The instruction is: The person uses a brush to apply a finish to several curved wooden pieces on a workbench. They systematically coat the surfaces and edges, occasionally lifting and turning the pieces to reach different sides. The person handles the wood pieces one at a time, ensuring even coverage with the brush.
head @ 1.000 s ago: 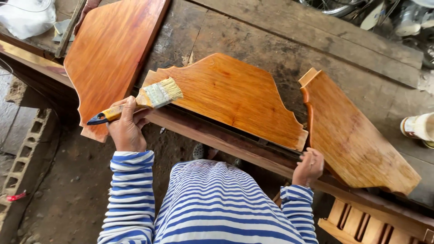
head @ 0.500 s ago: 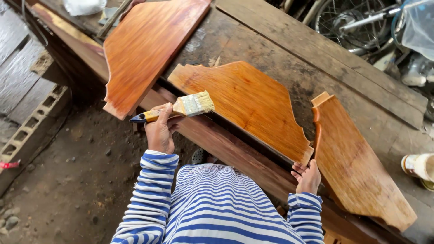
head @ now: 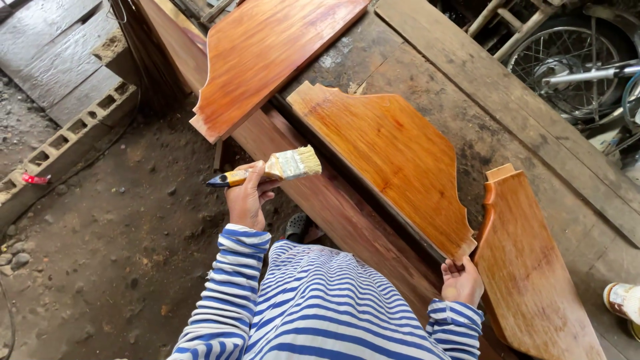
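Observation:
My left hand (head: 248, 197) grips a paintbrush (head: 273, 169) by its yellow and blue handle, bristles pointing right, just off the near edge of a varnished, curved wooden panel (head: 390, 157). My right hand (head: 461, 281) holds that panel's lower right corner, fingers curled under its edge. A second glossy panel (head: 533, 273) lies to the right, beside my right hand. A third, longer panel (head: 267, 53) lies at the upper left. All rest on a rough plank workbench (head: 507, 100).
A reddish wooden rail (head: 333, 213) runs along the bench's near edge. Dirt floor (head: 120, 260) and concrete blocks (head: 67, 137) lie to the left. A bicycle wheel (head: 567, 60) stands at the upper right. A small container (head: 623, 300) sits at the right edge.
The view has swung right and down, so the panels sit further right in the frame. The brush has lifted off the middle panel's left corner. My right hand stays on the panel's corner.

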